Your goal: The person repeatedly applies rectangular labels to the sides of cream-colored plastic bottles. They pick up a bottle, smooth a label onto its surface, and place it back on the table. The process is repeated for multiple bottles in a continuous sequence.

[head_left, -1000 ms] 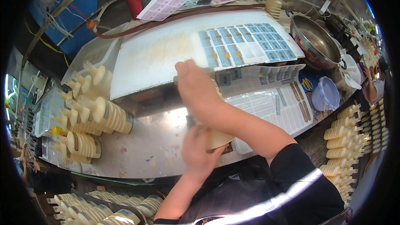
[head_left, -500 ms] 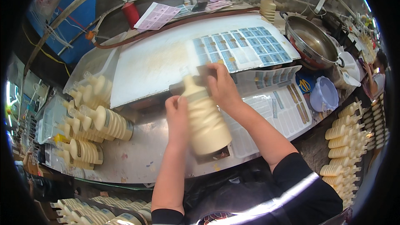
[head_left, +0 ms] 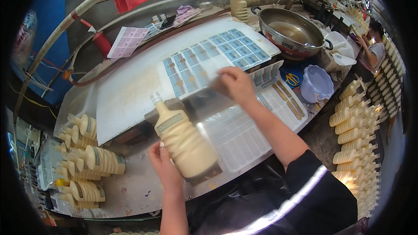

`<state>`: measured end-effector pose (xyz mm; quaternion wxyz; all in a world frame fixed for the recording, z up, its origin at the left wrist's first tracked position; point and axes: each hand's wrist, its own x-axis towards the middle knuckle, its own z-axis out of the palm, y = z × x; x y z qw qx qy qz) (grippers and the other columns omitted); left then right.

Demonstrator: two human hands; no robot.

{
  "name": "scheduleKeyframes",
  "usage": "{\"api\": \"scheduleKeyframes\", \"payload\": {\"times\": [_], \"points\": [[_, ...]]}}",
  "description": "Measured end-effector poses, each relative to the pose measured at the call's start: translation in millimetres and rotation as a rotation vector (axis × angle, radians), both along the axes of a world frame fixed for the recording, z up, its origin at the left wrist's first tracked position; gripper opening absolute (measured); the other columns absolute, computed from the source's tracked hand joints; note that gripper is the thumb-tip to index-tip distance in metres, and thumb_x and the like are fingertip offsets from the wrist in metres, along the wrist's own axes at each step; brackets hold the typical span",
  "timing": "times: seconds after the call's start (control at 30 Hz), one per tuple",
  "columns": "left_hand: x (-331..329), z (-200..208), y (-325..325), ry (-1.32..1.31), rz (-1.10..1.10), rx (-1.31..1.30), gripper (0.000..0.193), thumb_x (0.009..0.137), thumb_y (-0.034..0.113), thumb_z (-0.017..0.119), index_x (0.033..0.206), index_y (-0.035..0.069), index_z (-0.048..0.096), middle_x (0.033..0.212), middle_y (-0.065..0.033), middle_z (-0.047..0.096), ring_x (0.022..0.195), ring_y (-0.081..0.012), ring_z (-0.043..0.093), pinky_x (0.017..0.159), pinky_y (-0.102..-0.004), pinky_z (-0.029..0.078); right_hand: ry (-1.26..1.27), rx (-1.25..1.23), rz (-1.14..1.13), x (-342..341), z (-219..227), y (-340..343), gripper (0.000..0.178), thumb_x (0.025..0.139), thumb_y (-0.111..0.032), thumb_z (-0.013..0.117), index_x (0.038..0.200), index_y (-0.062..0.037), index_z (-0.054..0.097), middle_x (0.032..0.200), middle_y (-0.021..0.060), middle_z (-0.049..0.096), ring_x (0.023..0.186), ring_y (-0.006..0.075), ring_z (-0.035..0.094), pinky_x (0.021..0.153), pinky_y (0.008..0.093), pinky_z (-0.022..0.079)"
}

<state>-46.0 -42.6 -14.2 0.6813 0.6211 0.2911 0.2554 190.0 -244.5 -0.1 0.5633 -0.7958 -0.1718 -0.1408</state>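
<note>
A cream bottle (head_left: 185, 141) with a ribbed body and a clear neck lies tilted on a dark rest at the bench's front. It carries a grey-green label band below its shoulder. My left hand (head_left: 165, 165) is beside the bottle's left side, its fingertips pinched on a small white bit. My right hand (head_left: 238, 86) hovers right of the bottle, near the front edge of the white board (head_left: 130, 91). Its fingers are bent together and blurred; a dark smear at the fingertips cannot be made out. Rows of blue labels (head_left: 244, 52) lie on the board beyond it.
Several cream bottles (head_left: 102, 161) lie stacked at the left, with more rows (head_left: 348, 139) on the right. A translucent tray (head_left: 239, 141) with strips adjoins the bottle. A large metal pan (head_left: 291, 28), lilac basin (head_left: 315, 85) and yellow-handled scissors (head_left: 291, 78) sit to the right. Another person (head_left: 372, 52) is farther right.
The view has shifted to the right. The bottle now rests lower, its label band showing clearly. My right hand has moved away from the bottle's neck; my left has slid down its side.
</note>
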Motion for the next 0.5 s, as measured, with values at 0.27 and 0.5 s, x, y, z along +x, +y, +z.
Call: {"api": "scheduleKeyframes", "payload": {"times": [0.27, 0.5], "points": [[-39.2, -18.1, -29.8, -0.022, -0.044, 0.199, 0.043, 0.097, 0.012, 0.061, 0.136, 0.001, 0.045, 0.124, -0.0114, 0.05, 0.108, -0.0208, 0.052, 0.099, -0.0369, 0.045, -0.445, -0.853, -0.201, 27.4, 2.9, -66.0, 0.032, 0.088, -0.01, 0.063, 0.119, -0.0046, 0.07, 0.102, 0.0147, 0.072, 0.084, 0.0361, 0.071, 0.077, 0.0441, 0.058], [-60.4, -25.6, -33.1, 0.08, -0.033, 0.437, 0.044, 0.084, 0.009, 0.07, 0.125, 0.002, 0.057, 0.125, -0.0143, 0.053, 0.112, -0.0273, 0.056, 0.099, -0.039, 0.048, -0.417, -0.688, -0.001, 0.8, 4.0, -58.8, 0.019, 0.087, -0.009, 0.065, 0.103, -0.0087, 0.075, 0.098, 0.0112, 0.075, 0.082, 0.0322, 0.073, 0.068, 0.0409, 0.058]]}}
